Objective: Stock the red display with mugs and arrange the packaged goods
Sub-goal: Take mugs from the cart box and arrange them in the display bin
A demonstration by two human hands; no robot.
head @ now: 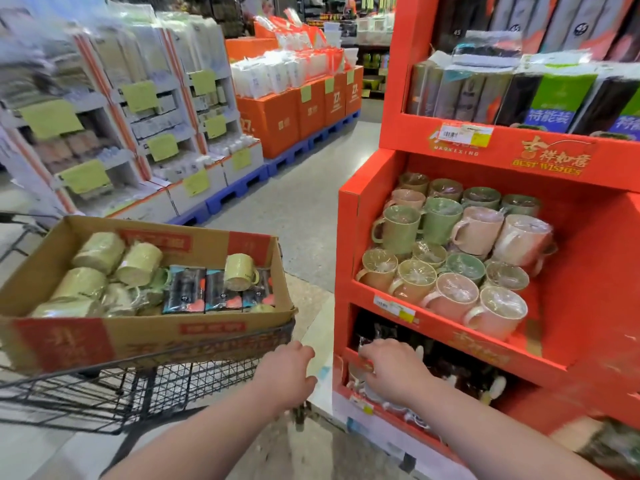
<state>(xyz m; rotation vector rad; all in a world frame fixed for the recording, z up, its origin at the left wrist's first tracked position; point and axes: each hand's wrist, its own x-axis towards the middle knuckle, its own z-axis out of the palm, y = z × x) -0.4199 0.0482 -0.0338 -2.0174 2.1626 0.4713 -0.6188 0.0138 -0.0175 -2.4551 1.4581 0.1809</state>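
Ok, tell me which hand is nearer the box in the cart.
Left. The left hand is by the near corner of the box; the right hand reaches into the display.

Red display (502, 152) front reads "BEST WISHES" — orange boxes (272, 124), "27".

Red display (585, 271) holds green and pink mugs (450, 251).

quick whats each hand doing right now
Left hand: loosely curled, holding nothing.
Right hand: on the dark packaged goods; grip cannot be told.
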